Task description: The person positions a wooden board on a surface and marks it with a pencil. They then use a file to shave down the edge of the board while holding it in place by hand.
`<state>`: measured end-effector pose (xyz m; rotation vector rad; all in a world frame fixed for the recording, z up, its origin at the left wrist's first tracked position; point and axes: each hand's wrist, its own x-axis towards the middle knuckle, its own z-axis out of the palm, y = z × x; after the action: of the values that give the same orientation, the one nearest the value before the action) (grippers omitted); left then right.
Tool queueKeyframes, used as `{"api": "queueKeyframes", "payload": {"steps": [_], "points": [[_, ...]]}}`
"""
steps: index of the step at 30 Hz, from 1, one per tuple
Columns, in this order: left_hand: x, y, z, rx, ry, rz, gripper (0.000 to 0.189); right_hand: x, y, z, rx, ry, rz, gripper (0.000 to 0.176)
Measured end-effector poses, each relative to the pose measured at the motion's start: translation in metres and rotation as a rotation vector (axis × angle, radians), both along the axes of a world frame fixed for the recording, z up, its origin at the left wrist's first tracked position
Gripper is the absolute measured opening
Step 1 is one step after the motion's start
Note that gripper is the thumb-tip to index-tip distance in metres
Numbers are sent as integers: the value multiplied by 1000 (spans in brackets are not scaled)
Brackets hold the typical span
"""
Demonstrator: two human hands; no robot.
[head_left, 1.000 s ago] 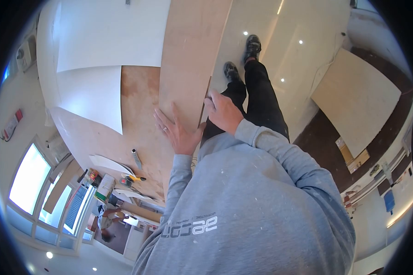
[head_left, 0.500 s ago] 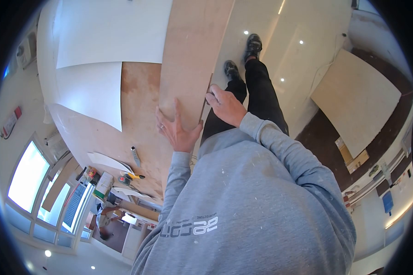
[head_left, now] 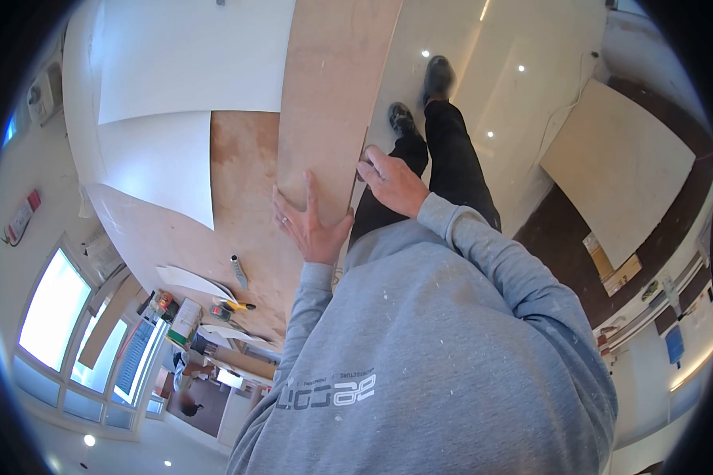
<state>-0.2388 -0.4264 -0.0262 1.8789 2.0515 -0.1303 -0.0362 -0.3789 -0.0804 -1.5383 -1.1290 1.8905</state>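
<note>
A long, pale brown wooden board (head_left: 329, 87) runs along the near side of the work surface. My left hand (head_left: 315, 226) lies on its face, fingers spread and thumb by the near edge. Against that same edge is my right hand (head_left: 394, 184), fingers curled closed; a dark sliver shows by its fingertips. Whatever it pinches there is too hidden to name. Left of the board, white sheets (head_left: 190, 59) rest on a stained brown wooden surface (head_left: 244, 150).
A scraper-like tool (head_left: 238, 271) and a yellow-handled tool (head_left: 238, 305) lie on the surface near several cans and containers (head_left: 184, 324). A large panel (head_left: 622, 162) leans at the right. Another person (head_left: 186, 388) is in the background. My legs stand beside the board.
The view has shifted slightly. Both hands keep nearly the same places on the board. The person in the background has changed posture a little.
</note>
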Motion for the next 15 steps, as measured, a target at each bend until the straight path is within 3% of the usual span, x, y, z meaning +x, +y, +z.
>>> {"api": "queueKeyframes", "payload": {"steps": [15], "points": [[-3, 2, -8, -23, 5, -22, 118, 3, 8, 2, 39, -47, 55, 31]]}}
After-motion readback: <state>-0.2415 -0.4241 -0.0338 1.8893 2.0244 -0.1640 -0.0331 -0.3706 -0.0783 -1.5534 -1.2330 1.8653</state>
